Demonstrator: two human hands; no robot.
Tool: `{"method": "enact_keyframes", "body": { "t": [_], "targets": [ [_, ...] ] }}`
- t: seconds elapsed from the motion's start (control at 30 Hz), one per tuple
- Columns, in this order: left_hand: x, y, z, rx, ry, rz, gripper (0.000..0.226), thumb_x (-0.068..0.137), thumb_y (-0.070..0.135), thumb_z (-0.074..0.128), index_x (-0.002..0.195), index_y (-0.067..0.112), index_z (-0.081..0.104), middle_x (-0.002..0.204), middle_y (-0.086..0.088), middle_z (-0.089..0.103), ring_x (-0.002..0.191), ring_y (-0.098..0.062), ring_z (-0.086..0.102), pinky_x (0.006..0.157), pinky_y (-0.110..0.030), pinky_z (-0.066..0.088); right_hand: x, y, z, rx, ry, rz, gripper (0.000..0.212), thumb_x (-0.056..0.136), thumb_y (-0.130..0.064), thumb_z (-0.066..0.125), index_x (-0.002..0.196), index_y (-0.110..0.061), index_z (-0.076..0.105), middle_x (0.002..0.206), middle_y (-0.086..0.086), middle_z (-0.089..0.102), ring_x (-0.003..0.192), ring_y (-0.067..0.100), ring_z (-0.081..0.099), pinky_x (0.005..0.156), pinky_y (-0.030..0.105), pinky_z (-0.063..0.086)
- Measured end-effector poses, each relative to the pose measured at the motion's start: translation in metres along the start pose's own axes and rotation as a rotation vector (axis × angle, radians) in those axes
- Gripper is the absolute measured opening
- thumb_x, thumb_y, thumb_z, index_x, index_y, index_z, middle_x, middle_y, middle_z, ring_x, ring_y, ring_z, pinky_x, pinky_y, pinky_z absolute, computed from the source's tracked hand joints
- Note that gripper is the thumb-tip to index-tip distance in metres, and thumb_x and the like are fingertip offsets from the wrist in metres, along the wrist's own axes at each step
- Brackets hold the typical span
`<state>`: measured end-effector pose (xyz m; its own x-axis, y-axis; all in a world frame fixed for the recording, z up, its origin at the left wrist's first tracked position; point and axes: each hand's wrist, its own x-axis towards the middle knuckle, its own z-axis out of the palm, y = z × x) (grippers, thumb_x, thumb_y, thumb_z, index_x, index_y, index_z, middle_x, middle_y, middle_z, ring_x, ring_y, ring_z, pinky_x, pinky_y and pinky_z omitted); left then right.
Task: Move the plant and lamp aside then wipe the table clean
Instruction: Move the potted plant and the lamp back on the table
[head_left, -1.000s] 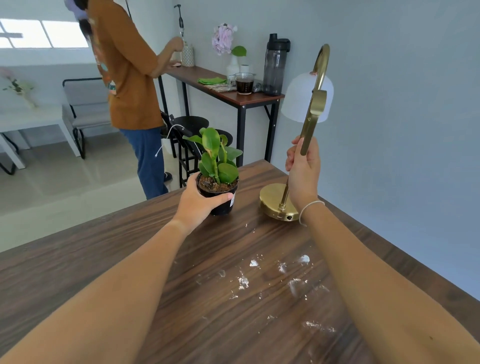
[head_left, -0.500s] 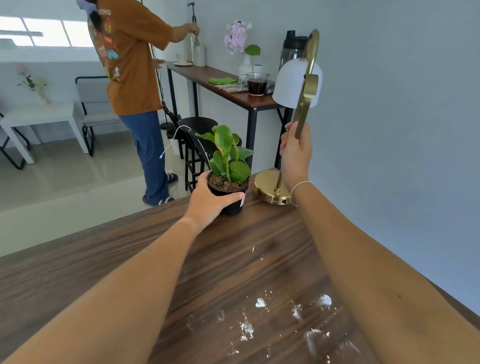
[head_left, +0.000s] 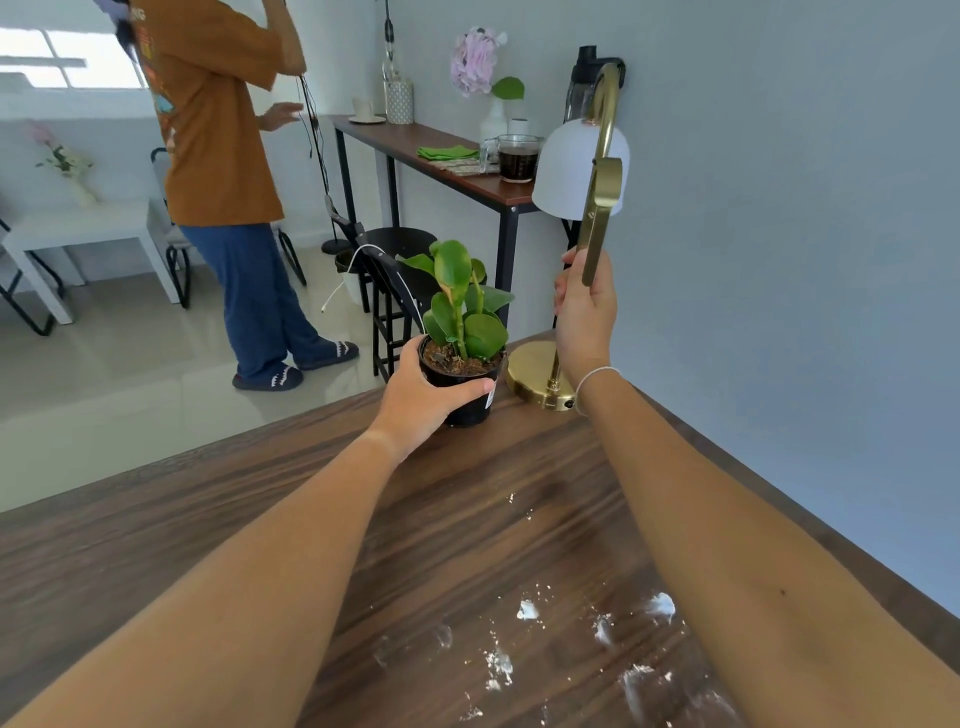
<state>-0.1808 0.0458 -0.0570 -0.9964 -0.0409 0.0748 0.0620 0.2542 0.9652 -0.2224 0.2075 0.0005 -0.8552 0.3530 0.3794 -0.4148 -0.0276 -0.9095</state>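
Note:
A small green plant (head_left: 464, 306) in a black pot stands at the far end of the dark wooden table (head_left: 467, 519). My left hand (head_left: 421, 400) is wrapped around the pot's left side. Right of it is a brass lamp (head_left: 597, 208) with a white shade, its round base at the table's far corner. My right hand (head_left: 584, 317) grips the lamp's stem. White smears and crumbs (head_left: 571, 644) are scattered on the near part of the table, between my forearms.
A person in an orange shirt (head_left: 218, 130) stands on the tiled floor at the left. Behind the table stand black stools (head_left: 395, 280) and a narrow console table (head_left: 441, 161) with a green cloth, a cup, a vase and a bottle. The grey wall runs along the right.
Both hands have pushed the plant and lamp farther away toward the table's far corner. The white smears now lie nearer to me. The person at the left has turned and raised an arm.

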Motion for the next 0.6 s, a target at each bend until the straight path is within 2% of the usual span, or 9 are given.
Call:
{"method": "enact_keyframes", "body": {
  "t": [0.2,0.27,0.33,0.37,0.43,0.5,0.53,0.6],
  "targets": [
    [-0.002,0.0,0.001,0.008,0.009,-0.017,0.092,0.059,0.038,0.083,0.136,0.027,0.034,0.125,0.007,0.053,0.118,-0.017,0.049,0.105,-0.039,0.041,-0.002,-0.002,-0.001,-0.02,-0.009,0.014,0.023,0.098,-0.024,0.032,0.09,-0.026,0.053,0.069,-0.001,0.039,0.06,0.01,0.036,0.052,0.017,0.036],
    [-0.006,0.003,0.001,0.012,0.015,-0.027,0.093,0.06,0.038,0.082,0.137,0.027,0.032,0.124,0.007,0.052,0.12,-0.019,0.049,0.105,-0.041,0.041,-0.003,-0.005,-0.002,-0.04,-0.014,0.02,0.022,0.099,-0.025,0.032,0.097,-0.023,0.054,0.068,-0.001,0.043,0.062,0.01,0.041,0.053,0.012,0.04],
    [-0.011,0.006,-0.001,0.015,0.019,-0.043,0.096,0.061,0.039,0.082,0.14,0.027,0.029,0.129,0.005,0.051,0.123,-0.02,0.047,0.106,-0.042,0.04,-0.004,-0.006,-0.006,-0.06,-0.011,0.048,0.023,0.099,-0.026,0.034,0.105,-0.021,0.056,0.072,0.0,0.051,0.066,0.01,0.049,0.06,0.013,0.045],
    [-0.014,0.009,-0.002,0.016,0.019,-0.051,0.098,0.062,0.039,0.081,0.142,0.026,0.026,0.135,0.003,0.05,0.126,-0.021,0.046,0.107,-0.042,0.039,-0.005,-0.007,-0.009,-0.063,-0.006,0.068,0.025,0.098,-0.028,0.035,0.109,-0.019,0.056,0.077,0.001,0.056,0.07,0.01,0.053,0.066,0.016,0.047],
    [-0.023,0.014,-0.004,0.009,0.023,-0.068,0.101,0.067,0.037,0.079,0.146,0.024,0.018,0.145,-0.002,0.042,0.132,-0.021,0.04,0.11,-0.041,0.035,-0.01,-0.007,-0.017,-0.087,0.016,0.105,0.031,0.096,-0.033,0.038,0.118,-0.017,0.055,0.101,0.005,0.064,0.09,0.014,0.06,0.084,0.028,0.05],
    [-0.034,0.019,-0.009,0.0,0.023,-0.086,0.103,0.07,0.035,0.077,0.148,0.023,0.011,0.15,-0.003,0.037,0.136,-0.022,0.036,0.111,-0.04,0.032,-0.022,-0.015,-0.026,-0.138,0.013,0.12,0.034,0.095,-0.035,0.04,0.124,-0.021,0.051,0.125,0.005,0.058,0.112,0.016,0.055,0.098,0.031,0.046],
    [-0.041,0.022,-0.011,0.003,0.02,-0.094,0.103,0.071,0.036,0.076,0.148,0.024,0.009,0.152,-0.003,0.035,0.137,-0.023,0.035,0.111,-0.041,0.031,-0.03,-0.021,-0.032,-0.164,-0.002,0.114,0.034,0.095,-0.035,0.04,0.126,-0.023,0.05,0.128,0.0,0.055,0.114,0.014,0.053,0.097,0.026,0.043],
    [-0.057,0.027,-0.016,0.012,0.008,-0.109,0.103,0.071,0.039,0.075,0.149,0.026,0.009,0.154,-0.005,0.03,0.138,-0.025,0.034,0.109,-0.04,0.031,-0.046,-0.032,-0.043,-0.21,-0.018,0.117,0.035,0.095,-0.032,0.042,0.128,-0.024,0.049,0.121,-0.009,0.052,0.108,0.006,0.049,0.087,0.015,0.038]
  ]
}}
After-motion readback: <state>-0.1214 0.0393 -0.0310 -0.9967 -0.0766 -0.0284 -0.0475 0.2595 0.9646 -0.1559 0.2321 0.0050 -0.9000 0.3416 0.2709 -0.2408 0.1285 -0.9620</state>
